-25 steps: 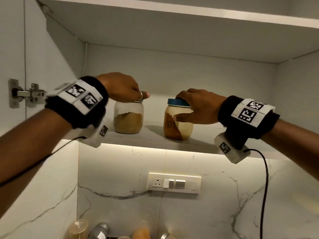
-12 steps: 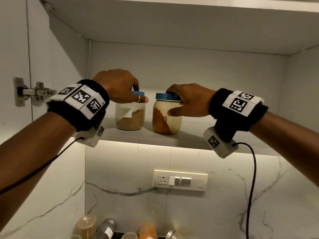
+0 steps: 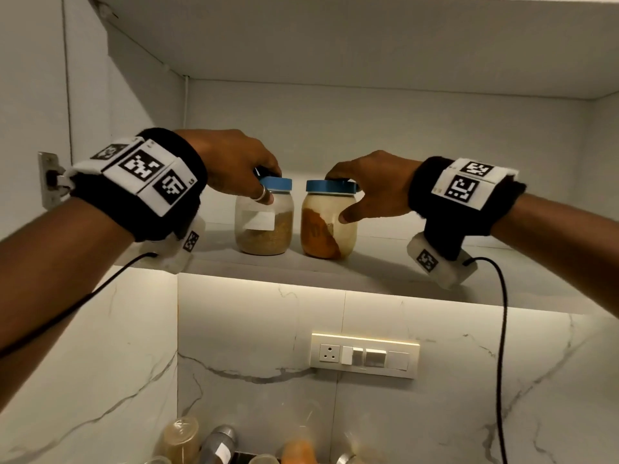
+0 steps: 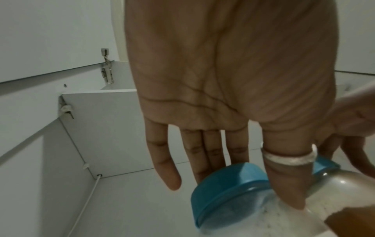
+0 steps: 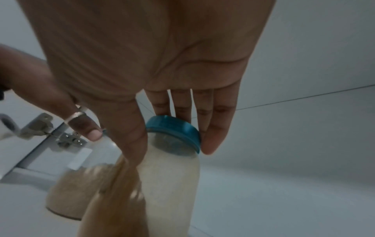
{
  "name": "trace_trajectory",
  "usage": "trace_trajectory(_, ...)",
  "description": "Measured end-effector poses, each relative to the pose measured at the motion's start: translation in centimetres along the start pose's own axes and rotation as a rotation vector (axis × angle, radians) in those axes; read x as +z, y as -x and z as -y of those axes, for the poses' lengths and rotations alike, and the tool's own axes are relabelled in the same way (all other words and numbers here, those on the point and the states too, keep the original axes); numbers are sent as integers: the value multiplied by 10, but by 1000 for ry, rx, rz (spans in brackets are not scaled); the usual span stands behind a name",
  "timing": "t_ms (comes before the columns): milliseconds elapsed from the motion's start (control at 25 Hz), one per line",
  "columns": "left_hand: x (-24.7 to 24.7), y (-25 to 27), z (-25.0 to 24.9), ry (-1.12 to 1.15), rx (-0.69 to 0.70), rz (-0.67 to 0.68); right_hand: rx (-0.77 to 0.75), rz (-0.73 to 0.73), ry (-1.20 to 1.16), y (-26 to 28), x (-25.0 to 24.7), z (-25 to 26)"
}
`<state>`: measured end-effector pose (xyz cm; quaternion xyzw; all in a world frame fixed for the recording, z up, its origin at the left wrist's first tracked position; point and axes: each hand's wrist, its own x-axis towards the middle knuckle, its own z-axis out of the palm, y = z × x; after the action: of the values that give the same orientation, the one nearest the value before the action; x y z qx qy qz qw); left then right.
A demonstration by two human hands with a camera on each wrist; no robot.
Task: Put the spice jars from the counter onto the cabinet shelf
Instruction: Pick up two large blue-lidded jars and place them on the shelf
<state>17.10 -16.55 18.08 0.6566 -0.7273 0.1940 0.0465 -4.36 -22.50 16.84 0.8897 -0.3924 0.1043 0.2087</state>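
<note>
Two clear spice jars with blue lids stand upright side by side on the white cabinet shelf [image 3: 402,272]. The tan-spice jar [image 3: 268,236] is on the left and the orange-spice jar [image 3: 321,236] on the right, a narrow gap between them. My left hand [image 3: 264,184] grips the tan jar from above: fingers reach behind its lid [image 4: 223,200], and the ringed thumb [image 4: 288,184] presses its front. My right hand [image 3: 338,195] holds the orange jar [image 5: 172,176] the same way, thumb on the glass and fingers behind the lid.
The cabinet's left wall carries a metal hinge [image 3: 50,182]. Another shelf board [image 3: 335,61] runs overhead. Bare shelf stretches to the right of the jars. Below, a switch plate [image 3: 363,354] sits on the marble wall, and several bottles [image 3: 214,443] stand on the counter.
My right hand has slid the orange jar leftward, closer to the tan jar. The left hand has stayed on the tan jar's lid.
</note>
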Motion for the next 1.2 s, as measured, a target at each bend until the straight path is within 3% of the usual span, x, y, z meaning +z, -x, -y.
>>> trace_trajectory(280,-1,-5,25,-143,-122,51,-92,21,85,-81,10,32)
trace_trajectory(600,16,16,94,-100,-384,43,-215,-44,78,-191,32,103)
trace_trajectory(880,32,7,104,-162,-441,22,-259,-109,11,-261,64,140)
trace_trajectory(1200,52,-16,122,-246,-452,-79,-233,-99,36,-287,77,139)
